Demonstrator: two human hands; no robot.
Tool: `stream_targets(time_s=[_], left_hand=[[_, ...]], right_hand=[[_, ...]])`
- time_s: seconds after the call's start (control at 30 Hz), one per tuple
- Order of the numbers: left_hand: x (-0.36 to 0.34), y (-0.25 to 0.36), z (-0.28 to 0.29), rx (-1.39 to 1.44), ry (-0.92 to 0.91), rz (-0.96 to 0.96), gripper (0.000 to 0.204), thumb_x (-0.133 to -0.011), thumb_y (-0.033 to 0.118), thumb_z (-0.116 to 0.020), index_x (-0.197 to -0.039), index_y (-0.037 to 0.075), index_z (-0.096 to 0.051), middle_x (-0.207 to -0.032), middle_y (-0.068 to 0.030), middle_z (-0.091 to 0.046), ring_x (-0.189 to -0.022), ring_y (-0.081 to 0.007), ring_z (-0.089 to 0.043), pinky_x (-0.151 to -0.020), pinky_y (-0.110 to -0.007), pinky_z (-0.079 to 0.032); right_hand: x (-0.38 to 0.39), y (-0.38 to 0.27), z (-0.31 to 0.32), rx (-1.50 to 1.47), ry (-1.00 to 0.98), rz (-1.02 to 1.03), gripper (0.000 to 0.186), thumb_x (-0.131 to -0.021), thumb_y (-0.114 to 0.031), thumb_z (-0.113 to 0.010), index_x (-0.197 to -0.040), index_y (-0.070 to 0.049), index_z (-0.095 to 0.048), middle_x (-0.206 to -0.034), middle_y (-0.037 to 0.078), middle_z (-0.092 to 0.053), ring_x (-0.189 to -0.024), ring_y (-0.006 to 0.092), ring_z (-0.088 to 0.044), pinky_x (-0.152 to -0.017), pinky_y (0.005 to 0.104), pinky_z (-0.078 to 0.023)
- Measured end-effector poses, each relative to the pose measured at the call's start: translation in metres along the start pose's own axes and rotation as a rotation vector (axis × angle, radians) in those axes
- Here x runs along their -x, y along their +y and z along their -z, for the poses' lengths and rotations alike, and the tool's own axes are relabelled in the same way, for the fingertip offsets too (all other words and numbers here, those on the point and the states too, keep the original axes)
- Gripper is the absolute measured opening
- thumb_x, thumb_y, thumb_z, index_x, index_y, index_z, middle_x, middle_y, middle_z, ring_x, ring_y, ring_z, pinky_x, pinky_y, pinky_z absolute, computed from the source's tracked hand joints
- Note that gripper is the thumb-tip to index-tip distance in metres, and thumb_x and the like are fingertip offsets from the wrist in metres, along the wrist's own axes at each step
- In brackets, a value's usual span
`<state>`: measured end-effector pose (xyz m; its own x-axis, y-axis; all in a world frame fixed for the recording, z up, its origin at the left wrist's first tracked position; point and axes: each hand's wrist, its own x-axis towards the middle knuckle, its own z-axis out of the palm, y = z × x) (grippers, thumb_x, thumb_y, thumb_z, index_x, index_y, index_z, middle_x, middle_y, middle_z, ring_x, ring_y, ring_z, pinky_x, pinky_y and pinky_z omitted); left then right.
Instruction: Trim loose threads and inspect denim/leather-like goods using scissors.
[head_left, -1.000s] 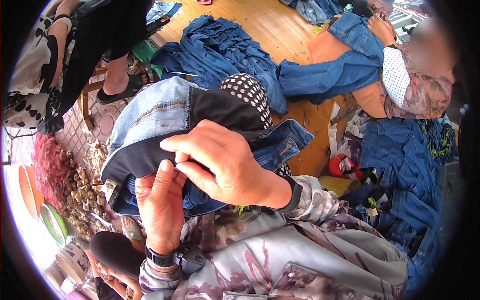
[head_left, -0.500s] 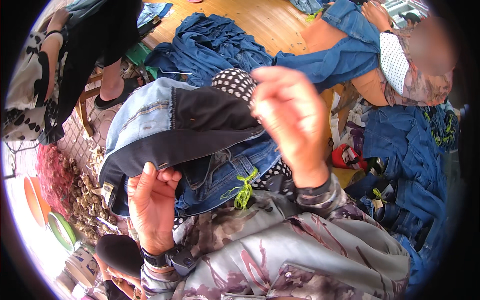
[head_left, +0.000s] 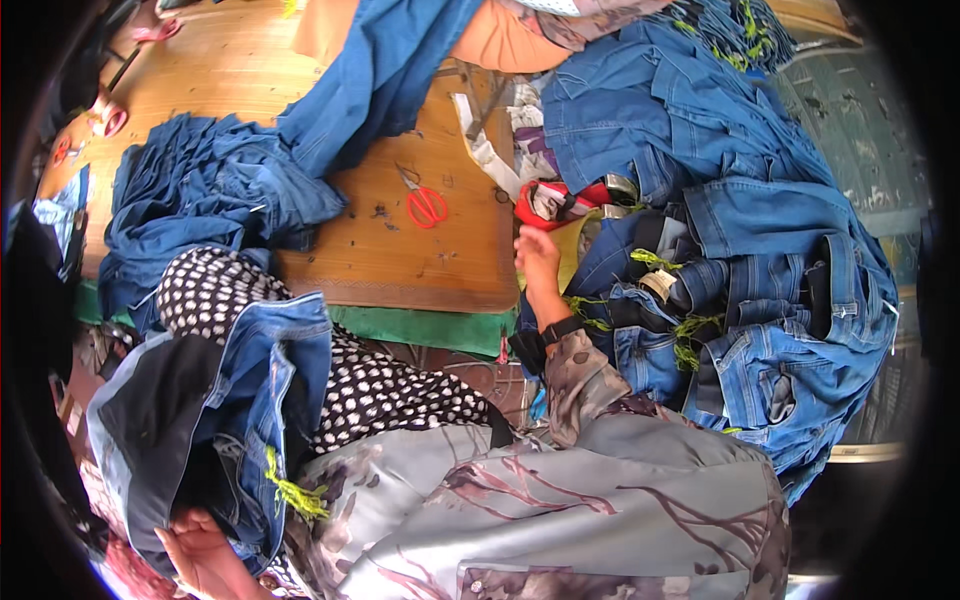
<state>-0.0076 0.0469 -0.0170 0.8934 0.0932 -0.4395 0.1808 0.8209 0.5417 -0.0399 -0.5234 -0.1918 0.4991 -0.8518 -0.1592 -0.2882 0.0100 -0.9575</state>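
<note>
A pair of blue jeans [head_left: 265,370] lies across my lap, its black inner lining and waistband turned outward. At its lower edge, my left hand [head_left: 208,555] grips the dark waistband between thumb and fingers; the frame's rim cuts off part of this hand. A bunch of yellow-green threads [head_left: 290,488] hangs from the jeans near my belly. My right hand [head_left: 540,265] is stretched out to the right, at the table's corner, just below a red pouch [head_left: 560,203]. Its fingers look loosely extended with nothing seen in them.
On the wooden table [head_left: 400,270] lie scissors with orange handles [head_left: 426,207] and scattered dark scraps. Crumpled jeans [head_left: 215,190] cover its left part. A large pile of jeans [head_left: 740,230] rises on the right. Another person's orange-clad leg [head_left: 510,40] shows at the far edge.
The view has swung to the right. My right hand has left the jeans on my lap and reached over beside the red pouch. My left hand still grips the waistband.
</note>
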Motion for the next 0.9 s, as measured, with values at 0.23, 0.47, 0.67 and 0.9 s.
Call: stream_targets(time_s=[0.23,0.47,0.67,0.9], left_hand=[[-0.003,-0.009,-0.007,-0.019,0.041,-0.06,0.022,-0.092,0.014,-0.056,-0.087,-0.007,-0.062,-0.086,-0.0162,-0.063,-0.089,-0.0247,-0.056,-0.086,-0.04,-0.042],[-0.012,-0.009,-0.005,-0.02,-0.038,-0.016,0.019,-0.092,0.011,-0.055,-0.088,-0.006,-0.061,-0.085,-0.0145,-0.065,-0.086,-0.0245,-0.058,-0.085,-0.039,-0.042],[0.001,-0.002,-0.002,0.024,-0.03,0.029,0.019,-0.093,0.013,-0.056,-0.089,-0.004,-0.062,-0.089,-0.0136,-0.066,-0.089,-0.0238,-0.059,-0.085,-0.037,-0.043],[-0.004,0.003,0.024,-0.064,-0.203,-0.031,0.017,-0.1,0.015,-0.045,-0.097,-0.001,-0.049,-0.091,-0.0072,-0.048,-0.086,-0.0152,-0.048,-0.084,-0.031,-0.043]], right_hand=[[0.022,0.125,0.069,0.227,0.007,-0.304,0.016,-0.084,-0.01,-0.062,-0.099,-0.006,-0.063,-0.077,0.001,-0.062,-0.061,0.0091,-0.056,-0.049,0.0262,-0.044],[0.055,0.241,0.119,0.532,-0.147,-0.561,0.007,-0.078,-0.01,-0.064,-0.082,-0.004,-0.062,-0.071,0.008,-0.063,-0.061,0.0159,-0.061,-0.045,0.0327,-0.046],[0.069,0.294,0.104,0.923,-0.151,-0.185,0.011,-0.071,-0.009,-0.064,-0.067,-0.001,-0.057,-0.055,0.011,-0.056,-0.046,0.0244,-0.057,-0.043,0.0378,-0.045],[0.067,0.297,0.096,0.735,-0.092,-0.334,0.013,-0.07,-0.009,-0.064,-0.067,0.0,-0.057,-0.053,0.013,-0.055,-0.042,0.0269,-0.057,-0.039,0.0398,-0.046]])
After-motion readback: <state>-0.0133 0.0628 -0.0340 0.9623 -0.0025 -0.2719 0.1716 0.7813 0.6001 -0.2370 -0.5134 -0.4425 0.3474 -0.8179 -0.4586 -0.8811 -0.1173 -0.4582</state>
